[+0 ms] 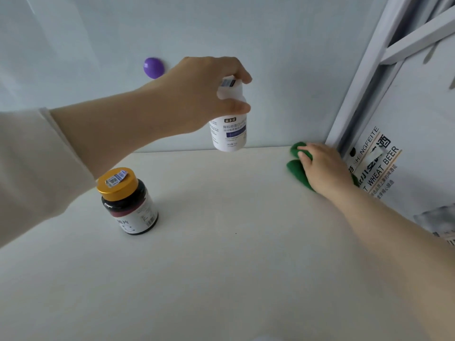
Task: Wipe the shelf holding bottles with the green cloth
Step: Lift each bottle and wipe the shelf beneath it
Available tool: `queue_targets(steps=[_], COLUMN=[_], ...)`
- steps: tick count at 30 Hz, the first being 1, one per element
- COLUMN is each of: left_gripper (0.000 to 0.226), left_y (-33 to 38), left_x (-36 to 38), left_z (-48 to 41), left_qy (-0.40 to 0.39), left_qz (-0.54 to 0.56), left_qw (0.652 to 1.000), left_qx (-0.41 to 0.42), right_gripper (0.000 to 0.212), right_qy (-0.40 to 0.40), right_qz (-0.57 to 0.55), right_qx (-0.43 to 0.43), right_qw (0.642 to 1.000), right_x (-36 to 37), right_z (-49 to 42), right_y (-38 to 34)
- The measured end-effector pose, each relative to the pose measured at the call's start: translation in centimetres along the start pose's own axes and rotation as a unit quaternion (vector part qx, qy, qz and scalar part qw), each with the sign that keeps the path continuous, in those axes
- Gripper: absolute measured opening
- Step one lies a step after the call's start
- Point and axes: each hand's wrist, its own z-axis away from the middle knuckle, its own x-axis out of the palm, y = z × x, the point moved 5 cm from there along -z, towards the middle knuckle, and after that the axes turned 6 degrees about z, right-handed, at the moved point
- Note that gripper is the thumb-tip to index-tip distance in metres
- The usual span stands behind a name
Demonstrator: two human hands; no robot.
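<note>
The shelf (221,267) is white and wide. A white bottle (229,134) is held up in the air above the back of the shelf. It is gripped near its top by the left hand (204,94), with the fingers and thumb curled round the cap. The bottom of the bottle is not touching the shelf.

The green cloth (295,168) is in the back right corner of the shelf, close to the wall (270,45) and beside a beer sign (376,168). It is pressed down by the right hand (322,166), which looks laid flat on top of it. Most of the fingers are hidden, so how they lie cannot be told for sure.

A dark bottle (130,205) with a gold lid (117,184) is standing on the left side of the shelf, well apart from the cloth. A purple round thing (153,67) is stuck on the wall.

The wiping seems to be near its start or in the middle. Only the corner is covered by the cloth now. No wet marks are seen, so what is already clean cannot be told. The big middle part, the front, and the spot under the dark bottle are likely left to be wiped. The white bottle must also be put back down.
</note>
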Motion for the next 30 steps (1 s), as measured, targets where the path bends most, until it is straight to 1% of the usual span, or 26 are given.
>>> queue_targets(steps=[2, 4, 6, 9, 10, 12, 14, 16, 19, 20, 21, 23, 25, 27, 28, 29, 30], left_gripper=[0.041, 0.041, 0.041, 0.042, 0.042, 0.042, 0.042, 0.041, 0.040, 0.040, 0.040, 0.039, 0.039, 0.039, 0.039, 0.039, 0.039], left_y=[0.3, 0.5, 0.7, 1.0, 1.2, 1.5, 2.0, 2.4, 2.9, 3.0, 3.1, 3.1, 3.2, 3.2, 3.2, 3.2, 3.3], left_x=[-0.2, -0.5, -0.5, -0.1, -0.1, 0.0, 0.0, -0.2, -0.9, -1.2, -1.4, -1.8, -1.8, -1.6, -1.4, -1.2, -0.9], left_z=[0.5, 1.0, 1.3, 1.6, 1.6, 1.8, 2.0, 2.3, 2.6, 2.7, 2.7, 2.7, 2.6, 2.5, 2.4, 2.3, 2.2], left_qy=[0.001, 0.005, 0.007, 0.003, 0.002, -0.001, -0.004, -0.002, 0.004, 0.007, 0.010, 0.017, 0.018, 0.015, 0.013, 0.011, 0.009], left_qz=[-0.004, -0.011, -0.012, -0.010, -0.012, -0.018, -0.020, -0.021, -0.026, -0.027, -0.027, -0.025, -0.025, -0.026, -0.026, -0.027, -0.028], left_qw=[1.000, 1.000, 1.000, 1.000, 1.000, 1.000, 1.000, 0.999, 0.999, 0.999, 0.998, 0.998, 0.998, 0.998, 0.998, 0.998, 0.998], left_qx=[0.003, 0.006, 0.010, 0.015, 0.016, 0.018, 0.023, 0.029, 0.040, 0.045, 0.048, 0.050, 0.051, 0.053, 0.053, 0.054, 0.055], right_gripper=[0.041, 0.042, 0.041, 0.039, 0.038, 0.036, 0.033, 0.028, 0.027, 0.027, 0.027, 0.026, 0.028, 0.033, 0.035, 0.036, 0.036], right_qy=[-0.008, -0.038, -0.074, -0.114, -0.124, -0.146, -0.168, -0.159, -0.050, -0.022, -0.005, -0.009, -0.065, -0.117, -0.120, -0.116, -0.114], right_qz=[0.032, 0.025, -0.016, -0.070, -0.089, -0.124, -0.170, -0.232, -0.296, -0.303, -0.299, -0.278, -0.247, -0.183, -0.155, -0.141, -0.138], right_qx=[0.029, 0.009, -0.065, -0.213, -0.251, -0.290, -0.284, -0.227, -0.099, -0.078, -0.083, -0.148, -0.245, -0.334, -0.358, -0.363, -0.350], right_qw=[0.999, 0.999, 0.995, 0.968, 0.956, 0.938, 0.929, 0.932, 0.949, 0.950, 0.951, 0.949, 0.935, 0.917, 0.913, 0.913, 0.920], right_x=[-0.3, -0.2, 0.0, 0.1, 0.0, -0.3, -0.8, -1.5, -3.7, -4.4, -4.9, -5.1, -3.6, -1.4, -0.7, -0.4, -0.4], right_z=[0.8, 2.2, 4.0, 7.5, 8.7, 10.2, 10.5, 9.7, 7.8, 7.8, 8.1, 9.7, 12.2, 14.5, 15.0, 15.0, 14.5], right_y=[0.6, -0.8, -3.9, -9.0, -10.1, -10.9, -10.7, -10.1, -8.5, -8.3, -8.7, -10.8, -13.6, -15.5, -15.8, -15.6, -14.9])
